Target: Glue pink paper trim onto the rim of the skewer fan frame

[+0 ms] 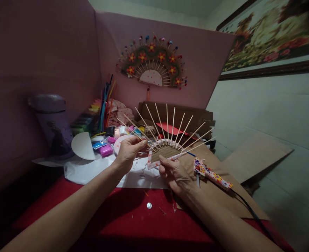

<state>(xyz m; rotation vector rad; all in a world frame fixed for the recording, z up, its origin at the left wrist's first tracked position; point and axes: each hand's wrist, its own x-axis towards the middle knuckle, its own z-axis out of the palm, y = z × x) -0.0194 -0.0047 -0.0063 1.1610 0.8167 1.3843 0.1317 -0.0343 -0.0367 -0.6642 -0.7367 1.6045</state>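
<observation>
A half-round cardboard piece [166, 153] with a pink spotted rim has several thin wooden sticks fanning upward from its curved edge. My right hand [174, 173] grips its lower edge, thumb on the brown face. At the left side, my left hand [130, 152] pinches one of the leftmost sticks [133, 129] between thumb and fingers. A flower-patterned glue gun [213, 176] with a black cord lies to the right on a brown board [222, 196].
Behind are bagged colored clay packs [105, 149], a white half disc [83, 146], pipe cleaners [104, 108] and a purple bottle [54, 126]. White paper [91, 173] covers part of the red tablecloth [112, 217]. A finished-looking decorated fan [151, 66] hangs on the pink panel.
</observation>
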